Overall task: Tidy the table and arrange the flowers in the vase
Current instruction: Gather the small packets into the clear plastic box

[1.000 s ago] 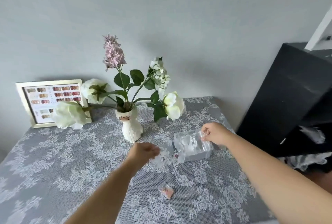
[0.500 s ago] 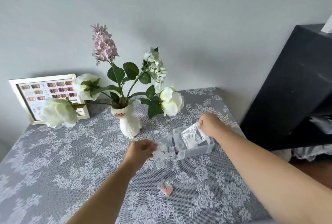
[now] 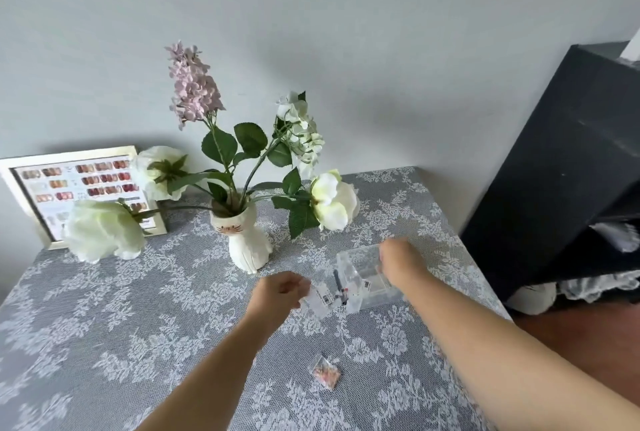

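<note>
Left grip point(image 3: 278, 294) pinches a crinkly clear packet point(image 3: 320, 296); right grip point(image 3: 398, 259) reaches into the clear plastic box point(image 3: 367, 280), closure untellable.

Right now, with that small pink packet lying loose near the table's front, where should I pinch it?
Pinch the packet by its far corner, coming straight down from above: it lies flat on the tablecloth, clear of both hands, so only its thin edges offer purchase.

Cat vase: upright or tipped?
Upright. The cat vase stands on its base on the table, stems rising from its mouth; neither hand touches it.
</note>
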The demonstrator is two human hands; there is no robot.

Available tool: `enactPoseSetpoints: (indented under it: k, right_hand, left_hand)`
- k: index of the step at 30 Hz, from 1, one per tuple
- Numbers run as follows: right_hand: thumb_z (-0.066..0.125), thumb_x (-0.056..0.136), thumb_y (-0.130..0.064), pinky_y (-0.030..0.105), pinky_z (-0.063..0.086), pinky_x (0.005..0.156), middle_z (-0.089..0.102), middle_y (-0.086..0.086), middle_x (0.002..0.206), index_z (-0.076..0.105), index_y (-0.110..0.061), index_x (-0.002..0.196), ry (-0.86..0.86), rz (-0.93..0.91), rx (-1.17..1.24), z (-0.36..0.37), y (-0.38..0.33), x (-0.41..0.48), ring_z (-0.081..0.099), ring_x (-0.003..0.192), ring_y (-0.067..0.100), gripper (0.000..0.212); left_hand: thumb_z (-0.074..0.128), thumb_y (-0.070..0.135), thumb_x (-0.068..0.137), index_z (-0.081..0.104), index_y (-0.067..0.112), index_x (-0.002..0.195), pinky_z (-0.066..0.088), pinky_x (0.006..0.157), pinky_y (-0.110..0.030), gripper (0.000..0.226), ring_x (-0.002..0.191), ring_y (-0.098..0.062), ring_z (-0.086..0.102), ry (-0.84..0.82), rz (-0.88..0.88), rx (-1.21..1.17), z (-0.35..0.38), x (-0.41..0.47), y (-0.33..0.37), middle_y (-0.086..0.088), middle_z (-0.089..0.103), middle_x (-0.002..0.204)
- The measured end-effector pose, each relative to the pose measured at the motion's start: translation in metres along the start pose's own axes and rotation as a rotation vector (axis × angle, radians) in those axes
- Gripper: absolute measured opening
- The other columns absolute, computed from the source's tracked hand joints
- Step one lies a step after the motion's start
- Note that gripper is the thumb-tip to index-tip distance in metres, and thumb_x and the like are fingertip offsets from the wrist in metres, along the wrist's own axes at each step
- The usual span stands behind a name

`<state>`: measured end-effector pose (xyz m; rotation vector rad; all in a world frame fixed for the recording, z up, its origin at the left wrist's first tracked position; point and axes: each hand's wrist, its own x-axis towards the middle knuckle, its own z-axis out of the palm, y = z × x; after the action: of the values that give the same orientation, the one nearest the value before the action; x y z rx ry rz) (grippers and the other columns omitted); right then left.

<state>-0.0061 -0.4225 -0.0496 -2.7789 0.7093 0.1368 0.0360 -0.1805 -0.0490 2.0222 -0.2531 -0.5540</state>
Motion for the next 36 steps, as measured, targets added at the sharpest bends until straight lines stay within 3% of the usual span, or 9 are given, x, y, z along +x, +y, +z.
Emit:
enactPoseSetpoints:
  k: [3,7,11,19,22,28,30,33,36]
  right_hand:
    - [0.063,0.082,-0.012,0.021,0.05,0.057,0.064,0.0,0.087,0.061,-0.015,0.085,-0.01,-0.049,0.099,-0.013,0.016,0.002,0.058,0.067,0.01,0.004]
    - [0.077,0.066,-0.021,0.021,0.049,0.069,0.052,-0.009,0.115,0.051,-0.031,0.122,-0.154,-0.117,0.251,-0.022,0.043,-0.003,0.055,0.088,0.01,0.062]
    - [0.081,0.058,-0.024,0.047,0.042,0.099,0.03,-0.013,0.145,0.023,-0.037,0.14,-0.309,-0.126,0.276,-0.018,0.059,-0.009,0.042,0.123,0.019,0.101]
    - [0.082,0.058,-0.019,0.034,0.046,0.094,0.034,-0.014,0.141,0.021,-0.037,0.14,-0.242,-0.152,0.279,-0.013,0.066,-0.008,0.039,0.119,0.011,0.104]
    - [0.083,0.057,-0.021,0.03,0.045,0.09,0.039,-0.009,0.138,0.02,-0.037,0.141,-0.226,-0.173,0.256,-0.011,0.068,-0.007,0.044,0.116,0.014,0.106]
    - [0.081,0.054,-0.038,0.037,0.03,0.102,0.026,-0.015,0.146,0.02,-0.039,0.14,-0.227,-0.248,0.251,-0.02,0.064,-0.001,0.033,0.13,0.015,0.106]
    - [0.08,0.052,-0.041,0.035,0.024,0.105,0.02,-0.019,0.148,0.016,-0.039,0.14,-0.26,-0.29,0.224,-0.024,0.055,0.001,0.027,0.133,0.013,0.109]
    - [0.08,0.051,-0.044,0.04,0.023,0.11,0.012,-0.018,0.151,0.011,-0.04,0.141,-0.308,-0.345,0.118,-0.024,0.04,0.004,0.02,0.136,0.013,0.114]
    - [0.077,0.049,-0.053,0.046,0.019,0.111,0.005,-0.016,0.152,0.004,-0.037,0.142,-0.347,-0.399,-0.043,-0.018,0.028,0.004,0.01,0.139,0.014,0.12]
  left_hand:
    - [0.068,0.025,0.081,0.067,0.028,0.075,0.055,0.071,-0.031,0.007,0.066,-0.011,0.062,0.014,0.032,0.003,0.011,0.009,0.012,0.003,0.071,0.074]
    - [0.064,0.027,0.086,0.065,0.027,0.078,0.048,0.057,-0.019,0.008,0.061,-0.008,0.055,-0.015,0.079,0.072,0.036,0.024,0.03,0.005,0.067,0.074]
    - [0.061,0.027,0.087,0.068,0.019,0.088,0.034,0.046,-0.007,0.011,0.056,0.002,0.05,-0.002,0.13,0.238,0.061,0.042,0.047,0.012,0.064,0.074]
    - [0.065,0.022,0.085,0.067,0.016,0.104,0.052,0.072,-0.019,0.02,0.077,-0.007,0.06,-0.039,0.098,0.48,0.093,0.066,0.055,0.0,0.069,0.103]
    - [0.069,0.03,0.079,0.062,0.026,0.111,0.044,0.067,-0.014,0.032,0.082,-0.004,0.054,-0.002,0.143,0.548,0.097,0.063,0.056,0.006,0.06,0.12]
    - [0.066,0.037,0.081,0.053,0.032,0.115,0.054,0.072,-0.029,0.037,0.079,-0.009,0.059,0.091,0.347,0.582,0.08,0.028,0.04,0.009,0.052,0.118]
    - [0.063,0.036,0.082,0.048,0.032,0.118,0.052,0.072,-0.024,0.039,0.079,-0.005,0.056,0.115,0.406,0.594,0.072,0.01,0.026,0.009,0.053,0.116]
    - [0.059,0.038,0.084,0.038,0.035,0.127,0.051,0.078,-0.021,0.047,0.083,0.0,0.052,0.058,0.371,0.638,0.067,-0.012,0.0,0.012,0.051,0.12]
    - [0.061,0.042,0.083,0.029,0.038,0.135,0.045,0.094,-0.026,0.061,0.106,-0.003,0.051,-0.093,0.259,0.729,0.066,-0.03,-0.029,0.014,0.041,0.137]
